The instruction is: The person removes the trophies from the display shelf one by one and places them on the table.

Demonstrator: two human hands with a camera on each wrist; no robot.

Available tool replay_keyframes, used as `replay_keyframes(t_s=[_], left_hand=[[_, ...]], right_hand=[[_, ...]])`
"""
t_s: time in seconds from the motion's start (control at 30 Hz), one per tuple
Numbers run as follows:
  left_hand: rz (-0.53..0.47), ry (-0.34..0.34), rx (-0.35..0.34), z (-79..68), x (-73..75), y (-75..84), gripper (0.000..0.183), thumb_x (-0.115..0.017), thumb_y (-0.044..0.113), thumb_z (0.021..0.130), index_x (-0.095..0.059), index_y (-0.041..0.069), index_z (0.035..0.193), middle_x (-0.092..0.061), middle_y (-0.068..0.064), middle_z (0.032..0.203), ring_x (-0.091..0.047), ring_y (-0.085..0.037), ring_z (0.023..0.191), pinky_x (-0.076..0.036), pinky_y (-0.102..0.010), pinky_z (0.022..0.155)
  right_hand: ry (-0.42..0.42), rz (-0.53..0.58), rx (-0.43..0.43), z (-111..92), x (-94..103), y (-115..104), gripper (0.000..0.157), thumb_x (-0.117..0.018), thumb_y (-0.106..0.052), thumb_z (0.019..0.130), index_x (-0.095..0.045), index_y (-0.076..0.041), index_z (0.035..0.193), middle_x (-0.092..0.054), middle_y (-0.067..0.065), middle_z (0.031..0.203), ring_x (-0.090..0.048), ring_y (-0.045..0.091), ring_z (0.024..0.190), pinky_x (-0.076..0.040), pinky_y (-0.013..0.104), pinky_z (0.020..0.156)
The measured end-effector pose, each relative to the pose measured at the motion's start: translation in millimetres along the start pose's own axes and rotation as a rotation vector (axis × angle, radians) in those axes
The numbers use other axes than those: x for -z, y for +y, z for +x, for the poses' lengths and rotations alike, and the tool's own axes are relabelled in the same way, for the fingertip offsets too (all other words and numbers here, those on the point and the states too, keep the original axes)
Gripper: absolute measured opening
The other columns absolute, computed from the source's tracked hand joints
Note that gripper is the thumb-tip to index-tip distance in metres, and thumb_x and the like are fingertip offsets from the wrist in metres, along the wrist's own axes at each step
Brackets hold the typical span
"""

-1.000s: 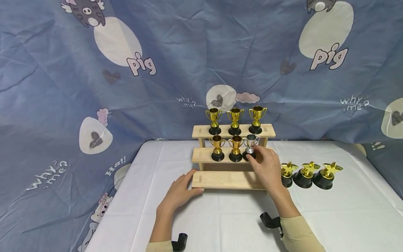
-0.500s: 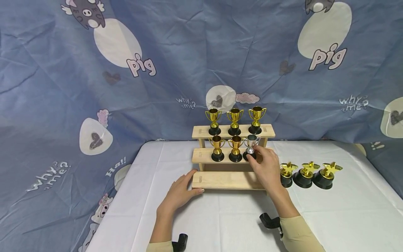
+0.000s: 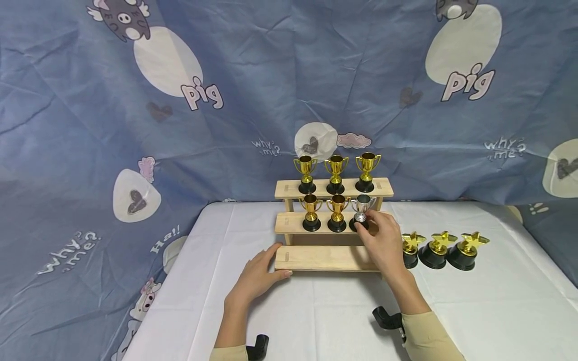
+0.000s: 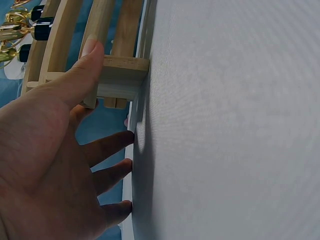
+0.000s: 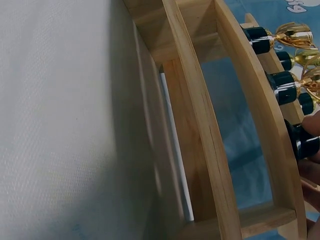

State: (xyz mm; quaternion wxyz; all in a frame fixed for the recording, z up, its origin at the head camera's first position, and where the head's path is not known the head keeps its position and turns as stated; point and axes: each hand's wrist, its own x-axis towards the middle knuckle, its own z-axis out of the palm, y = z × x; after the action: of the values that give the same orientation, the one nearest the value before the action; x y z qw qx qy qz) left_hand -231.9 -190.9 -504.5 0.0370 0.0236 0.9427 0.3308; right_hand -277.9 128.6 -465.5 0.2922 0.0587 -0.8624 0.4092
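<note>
My right hand [image 3: 384, 239] pinches a small silver trophy cup [image 3: 362, 203] low down, thumb and fingers at its black base [image 5: 305, 143]. The cup stands upright at the right end of the middle tier of a wooden three-tier stand [image 3: 325, 256]. To its left on that tier are two copper-gold trophy cups [image 3: 337, 205]. My left hand [image 3: 256, 277] grips the left end of the lowest tier: its thumb [image 4: 90, 57] lies along the front edge, the index finger is partly hidden behind the board, and the other fingertips reach the tablecloth.
Three gold trophy cups [image 3: 335, 168] line the top tier. Right of the stand, three gold star trophies [image 3: 439, 246] on black bases stand in a row on the white tablecloth [image 3: 334, 316]; my right hand is close to the leftmost. A blue printed curtain [image 3: 244, 100] hangs behind.
The silver trophy cup has shifted slightly right along the middle tier in my right hand, widening the gap to the cup beside it. My left hand stays put.
</note>
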Motion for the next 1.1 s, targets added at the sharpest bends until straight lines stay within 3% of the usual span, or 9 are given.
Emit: replay_keyframes(t_s=[0.7,1.1], left_hand=[[0.006,-0.001,-0.014,0.8,-1.3,-0.5,0.084,-0.073,0.062,0.079,-0.040,0.033,0.151,-0.049,-0.012,0.151,-0.043,-0.039,0.141,-0.028,-0.069,0.114],[-0.003,0.004,-0.002,0.1,-2.2,0.0,0.084,-0.075,0.059,0.079,-0.041,0.033,0.151,-0.049,-0.012,0.152,-0.042,-0.039,0.142,-0.025,-0.070,0.115]], right_hand=[[-0.006,-0.027,-0.040,-6,15.6,5,0.034,-0.078,-0.020,0.083,-0.069,-0.006,0.113,-0.072,0.016,0.111,-0.062,0.033,0.104,-0.044,0.048,0.092],[-0.001,-0.031,-0.035,-7,23.9,6,0.027,-0.077,-0.017,0.082,-0.069,-0.009,0.107,-0.073,0.013,0.099,-0.065,0.030,0.096,-0.049,0.049,0.084]])
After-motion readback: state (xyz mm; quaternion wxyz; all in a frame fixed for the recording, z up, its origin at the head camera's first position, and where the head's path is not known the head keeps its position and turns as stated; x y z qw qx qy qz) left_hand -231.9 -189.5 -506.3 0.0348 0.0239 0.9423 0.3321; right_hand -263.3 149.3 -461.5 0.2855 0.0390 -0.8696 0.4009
